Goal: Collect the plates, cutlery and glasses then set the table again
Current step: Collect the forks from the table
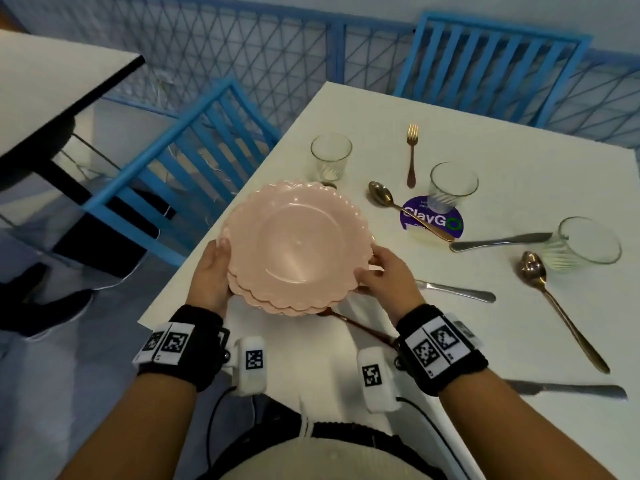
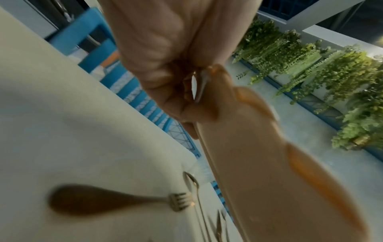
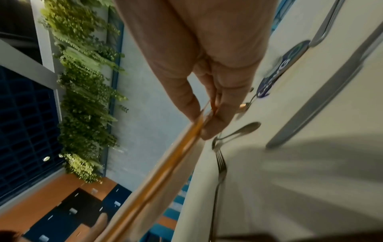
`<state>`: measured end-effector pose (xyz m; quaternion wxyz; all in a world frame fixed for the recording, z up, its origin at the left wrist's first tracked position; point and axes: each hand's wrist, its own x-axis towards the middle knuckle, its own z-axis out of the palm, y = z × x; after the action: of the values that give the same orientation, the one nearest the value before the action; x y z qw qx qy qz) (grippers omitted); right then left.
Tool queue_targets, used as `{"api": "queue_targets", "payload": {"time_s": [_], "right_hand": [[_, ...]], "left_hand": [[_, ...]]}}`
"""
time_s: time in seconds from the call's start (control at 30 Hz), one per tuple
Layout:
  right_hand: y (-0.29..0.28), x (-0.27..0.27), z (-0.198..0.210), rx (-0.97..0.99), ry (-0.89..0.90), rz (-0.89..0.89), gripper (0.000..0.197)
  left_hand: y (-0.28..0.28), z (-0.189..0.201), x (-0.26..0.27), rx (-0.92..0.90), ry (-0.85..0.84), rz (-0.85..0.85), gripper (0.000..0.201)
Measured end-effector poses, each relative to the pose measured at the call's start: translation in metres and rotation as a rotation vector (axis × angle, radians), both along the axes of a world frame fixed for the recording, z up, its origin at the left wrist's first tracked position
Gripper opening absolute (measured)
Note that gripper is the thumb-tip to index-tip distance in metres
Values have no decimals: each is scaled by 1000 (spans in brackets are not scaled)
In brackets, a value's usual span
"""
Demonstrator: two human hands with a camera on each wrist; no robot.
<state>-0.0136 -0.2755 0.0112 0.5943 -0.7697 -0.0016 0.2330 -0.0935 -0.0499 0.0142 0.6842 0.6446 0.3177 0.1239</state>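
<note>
**Stack of pink plates held at both rims, above the worktop's near corner**

Head view.
- Stack of pink plates: scalloped, several nested, held over the near left corner of the worktop. Gripped on opposite sides, probably so the stack stays level while carried.
- Left hand: thumb on the upper rim, fingers curled beneath the left edge.
- Right hand: thumb over the right rim, fingers tucked under.
- Three glasses: upright, uncollected, well apart from the stack.
- Cutlery left lying: gold fork, gold spoon across a purple round sticker, long spoon, three knives. A dark handle pokes out beneath the stack. Judged: plates are gathered first, the rest waits.
- Blue chairs stand at the worktop's edges.

Left wrist view.
- Left hand pinches the plate rim, fingers pressed together under it; the stack hangs clear of the worktop. A fork lies below, blurred.

Right wrist view.
- Right hand: thumb and fingers pinch the stack edge, seen edge-on. A fork, spoon and knife lie on the worktop beside it.
</note>
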Motion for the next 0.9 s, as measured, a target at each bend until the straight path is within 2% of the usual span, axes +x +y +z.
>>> {"api": "queue_targets", "payload": {"time_s": [0.1, 0.2, 0.23, 0.33, 0.43, 0.5, 0.63, 0.77, 0.9], "right_hand": [[30, -14, -7, -68, -39, 66, 47], [56, -25, -16, -181, -58, 103, 49], [63, -28, -19, -205, -74, 121, 48], [82, -34, -26, -209, -85, 174, 38], [97, -29, -29, -232, -112, 154, 25], [106, -17, -31, -346, -201, 161, 23], [124, 11, -30, -679, -334, 361, 23], [136, 30, -32, -920, -311, 517, 27], [144, 38, -37, -1043, -234, 584, 30]], "left_hand": [[28, -13, -11, 53, 94, 73, 51], [55, -25, -25, 183, 186, 97, 74], [63, -26, -30, 200, 204, 90, 73], [80, -22, -39, 219, 244, 107, 46], [98, -27, -46, 239, 238, 122, 47], [105, -29, -49, 246, 238, 127, 46], [114, -34, -49, 250, 260, 171, 39], [120, -37, -50, 270, 264, 166, 38], [122, -41, -49, 285, 294, 156, 38]]}}
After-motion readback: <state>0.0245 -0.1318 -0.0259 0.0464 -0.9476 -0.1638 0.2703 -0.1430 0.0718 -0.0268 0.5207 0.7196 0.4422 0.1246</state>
